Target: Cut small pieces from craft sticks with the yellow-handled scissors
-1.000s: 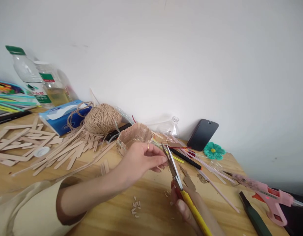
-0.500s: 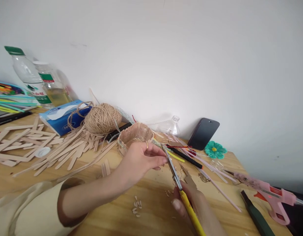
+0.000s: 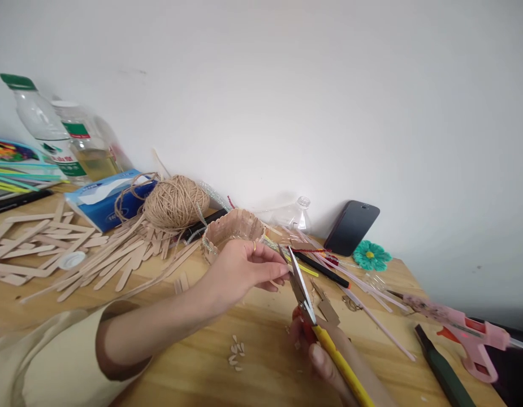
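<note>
My right hand [image 3: 324,356] grips a pair of scissors [image 3: 306,299] with yellow handles, and the blades stand slightly apart, pointing up and away. Close to the blades, my left hand [image 3: 248,268] pinches with thumb and forefinger; whatever lies between those fingertips is too small to make out. A ring is on one of its fingers. Just behind the left hand sits a small round container [image 3: 236,223] with a scalloped wooden rim. Below, on the table, lie several small pale seed-shaped pieces [image 3: 236,353].
Wooden craft sticks [image 3: 129,254], a twine ball [image 3: 176,203] and a blue tissue pack [image 3: 112,206] crowd the left. At right are a phone [image 3: 352,229], a teal flower [image 3: 371,256], a pink glue gun [image 3: 469,333] and a dark green-handled tool [image 3: 441,364].
The scissor blades have spread apart, and the right hand's grip has opened with them. My left hand stays in nearly the same place, still pinching.
</note>
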The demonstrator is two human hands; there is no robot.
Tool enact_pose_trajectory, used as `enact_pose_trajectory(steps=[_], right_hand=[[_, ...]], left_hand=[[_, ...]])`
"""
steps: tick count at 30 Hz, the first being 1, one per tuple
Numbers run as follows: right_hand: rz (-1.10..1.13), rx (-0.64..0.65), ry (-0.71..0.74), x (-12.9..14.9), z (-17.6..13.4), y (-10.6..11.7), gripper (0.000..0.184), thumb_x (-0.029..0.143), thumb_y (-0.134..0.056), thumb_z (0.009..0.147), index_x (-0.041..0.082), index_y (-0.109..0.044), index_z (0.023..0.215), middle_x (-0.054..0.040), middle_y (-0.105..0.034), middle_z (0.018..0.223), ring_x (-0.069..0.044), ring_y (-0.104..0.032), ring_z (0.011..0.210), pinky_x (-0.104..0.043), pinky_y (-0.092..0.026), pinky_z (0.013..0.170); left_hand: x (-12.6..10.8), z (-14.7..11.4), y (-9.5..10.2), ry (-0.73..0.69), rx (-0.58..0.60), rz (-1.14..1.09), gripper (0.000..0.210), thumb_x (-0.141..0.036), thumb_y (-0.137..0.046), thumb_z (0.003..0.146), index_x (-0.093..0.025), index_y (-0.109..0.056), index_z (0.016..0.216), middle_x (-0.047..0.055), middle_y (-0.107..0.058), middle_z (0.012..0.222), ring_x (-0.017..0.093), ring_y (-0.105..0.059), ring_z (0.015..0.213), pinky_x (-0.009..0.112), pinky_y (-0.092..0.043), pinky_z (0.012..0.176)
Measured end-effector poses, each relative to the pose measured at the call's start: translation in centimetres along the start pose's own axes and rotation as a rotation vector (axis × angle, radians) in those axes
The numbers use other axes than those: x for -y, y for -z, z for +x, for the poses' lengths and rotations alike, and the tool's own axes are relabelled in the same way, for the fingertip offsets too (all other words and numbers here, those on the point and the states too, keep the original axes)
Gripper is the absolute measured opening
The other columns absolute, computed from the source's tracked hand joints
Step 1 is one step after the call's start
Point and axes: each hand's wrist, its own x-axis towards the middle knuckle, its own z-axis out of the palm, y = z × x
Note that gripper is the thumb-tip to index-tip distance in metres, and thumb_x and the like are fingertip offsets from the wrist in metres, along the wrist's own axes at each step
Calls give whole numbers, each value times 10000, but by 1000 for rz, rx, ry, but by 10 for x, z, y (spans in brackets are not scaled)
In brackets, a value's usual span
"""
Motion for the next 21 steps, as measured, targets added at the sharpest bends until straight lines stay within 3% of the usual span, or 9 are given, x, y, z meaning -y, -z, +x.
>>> enact_pose_trajectory(steps=[7,15,21], right_hand=[[72,20,-16,3,-1,3,673,807,-247,708,194,-524,709,-15,-486,607,-140,-440,541,-234,-357,452],[15,15,-97,29,-2,6,635,810,-235,707,206,-414,626,19,-386,547,-120,-357,485,-242,-277,420],[27,13,-121,29,-3,6,619,817,-241,694,212,-332,606,31,-308,569,-111,-291,493,-242,-218,419]], left_hand=[[0,-1,0,1,-3,18,91,-201,-687,651,-122,-645,660,13,-662,622,94,-598,588,208,-493,581],[-2,-2,-1,-7,-30,37,69,-192,-669,649,-128,-644,647,13,-643,606,118,-595,605,247,-489,603],[-3,-3,-2,-16,-28,52,61,-184,-662,656,-129,-638,646,5,-643,609,113,-597,609,235,-486,598]])
